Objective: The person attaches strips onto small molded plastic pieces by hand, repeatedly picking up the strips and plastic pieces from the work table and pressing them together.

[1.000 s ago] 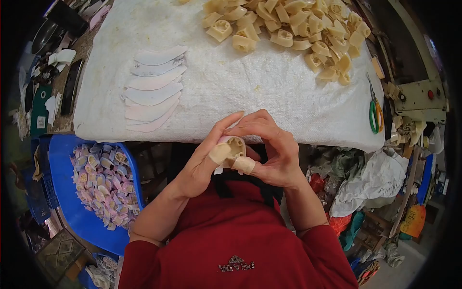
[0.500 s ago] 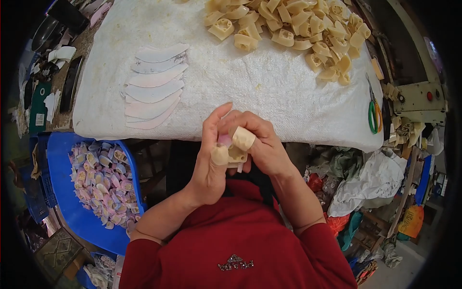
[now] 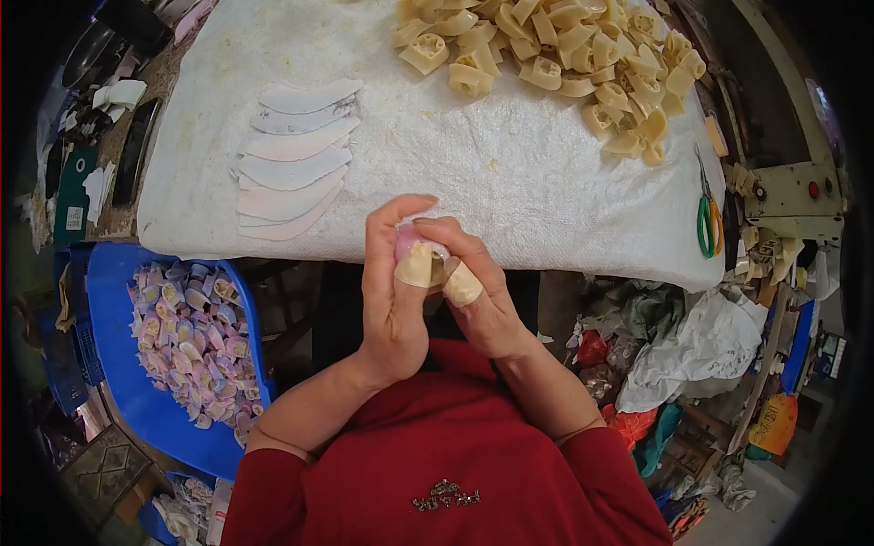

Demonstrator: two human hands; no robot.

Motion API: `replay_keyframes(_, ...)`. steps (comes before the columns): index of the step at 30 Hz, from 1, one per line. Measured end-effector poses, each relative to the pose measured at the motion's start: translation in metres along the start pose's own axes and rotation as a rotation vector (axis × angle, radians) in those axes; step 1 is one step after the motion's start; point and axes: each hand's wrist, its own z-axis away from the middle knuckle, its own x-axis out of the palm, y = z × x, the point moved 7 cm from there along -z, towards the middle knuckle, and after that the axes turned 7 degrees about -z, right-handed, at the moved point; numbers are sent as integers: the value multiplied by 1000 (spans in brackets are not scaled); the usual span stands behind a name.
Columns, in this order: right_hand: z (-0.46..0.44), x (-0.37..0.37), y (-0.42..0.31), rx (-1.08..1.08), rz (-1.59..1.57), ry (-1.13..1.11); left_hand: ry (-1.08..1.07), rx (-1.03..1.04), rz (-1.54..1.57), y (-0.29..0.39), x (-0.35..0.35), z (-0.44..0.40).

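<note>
Just in front of my red shirt, both hands hold a small shoe heel between them, with a pink-lilac covering [image 3: 408,238] showing at its top. My left hand [image 3: 390,314] is wrapped round its left side, index finger raised and bent over. My right hand [image 3: 492,314] closes on it from the right, fingers across the far side. Beige coverings sit on both thumbs, the left thumb cover [image 3: 415,266] and the right thumb cover [image 3: 462,284]. Most of the heel is hidden by fingers. Beyond, curved pale pink and bluish strips [image 3: 296,173] lie overlapped on the white-covered table [image 3: 437,173].
A heap of bare beige heels [image 3: 564,55] lies at the back right. Green-and-orange scissors [image 3: 706,209] rest by the right edge. At lower left, a blue bin [image 3: 118,364] holds covered heels [image 3: 191,355]. Crumpled white plastic [image 3: 696,341] lies at lower right.
The heel has been turned in my hands and its pale inner side is less visible. My right thumb has moved down and nearer my body; the left thumb has moved up.
</note>
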Motion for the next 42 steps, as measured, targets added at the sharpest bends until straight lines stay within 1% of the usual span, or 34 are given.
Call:
replay_keyframes(2,-2,6,-14,-184,281,-60,-11,27,-21,0,1,1)
replay_keyframes(4,-2,4,-14,-203,340,-42,-39,116,-67,4,2,-1)
replay_keyframes(5,-2,4,-15,-221,398,-27,-35,117,-68,2,0,-1)
replay_keyframes(6,-1,4,-17,-222,396,-32,-85,4,28,-8,1,-2)
replay_keyframes(7,-1,-3,-9,-30,312,22,-135,-110,123,-16,2,-2)
replay_keyframes(8,1,-8,0,161,227,76,-132,-109,121,-16,0,-3)
replay_keyframes(10,0,-4,-3,208,154,64,-193,-227,669,-16,5,3)
replay_keyframes(12,-2,-3,-3,244,88,44,-165,-275,590,-12,3,-1)
replay_keyframes(13,-4,-6,-7,177,115,91,-136,-324,509,-13,0,-1)
replay_keyframes(14,-5,-9,-12,110,141,137,-132,-321,508,-14,-4,-2)
replay_keyframes(15,-8,-12,-16,111,140,134,-176,-244,328,-12,-8,-3)
replay_keyframes(16,-13,-11,-36,-43,603,52,-222,-168,149,-11,-9,-3)
replay_keyframes(17,-15,-1,-52,-201,1066,-32,-227,-168,153,-14,-6,-4)
replay_keyframes(18,-23,-1,-50,-66,1128,-49,-221,101,-111,-1,-2,-10)
replay_keyframes(19,-22,-2,-50,-66,1129,-46,-210,356,-372,11,4,-6)
replay_keyframes(20,-21,-5,-47,-26,987,-38,-170,372,-328,9,0,-6)
replay_keyframes(21,-21,-9,-43,12,845,-34,-167,375,-329,12,-1,-6)
replay_keyframes(22,-19,-11,-39,13,844,-39,-165,306,-307,12,-3,-6)
replay_keyframes(23,-16,-13,-40,-69,715,-6,-162,234,-286,10,-6,-5)
replay_keyframes(24,-13,-16,-43,-150,584,27,-155,233,-289,9,-8,-5)
replay_keyframes(25,-13,-15,-41,-150,582,24,-149,161,-266,4,-11,-5)
replay_keyframes(26,-12,-18,-37,-94,537,48,-146,92,-242,-1,-14,-6)
replay_keyframes(27,-11,-22,-34,-39,493,77,-151,93,-241,3,-17,-7)
replay_keyframes(28,-12,-25,-33,-40,495,86,-192,57,-331,7,-19,-8)
replay_keyframes(29,-14,-30,-21,114,192,98,-235,23,-420,9,-18,-9)
replay_keyframes(30,-15,-33,-9,261,-114,106,-205,143,-434,18,-15,-9)
replay_keyframes(31,-16,-39,-7,255,-111,113,-213,145,-430,20,-14,-9)
replay_keyframes(33,-17,-41,0,291,-97,3,-209,263,-578,32,-12,-9)
replay_keyframes(34,-18,-40,-3,284,-90,-1,-207,273,-577,32,-10,-10)
replay_keyframes(36,-19,-34,-19,130,310,-2,-183,408,-681,41,-6,-7)
replay_keyframes(37,-19,-32,-19,119,319,-13,-173,423,-680,43,-5,-7)
replay_keyframes(39,-17,-33,-26,1,511,71,-141,367,-659,37,-4,-9)
replay_keyframes(41,-16,-34,-27,25,499,100,-95,406,-668,34,-3,-11)
replay_keyframes(42,-16,-39,-20,86,333,115,-86,437,-670,33,-2,-11)
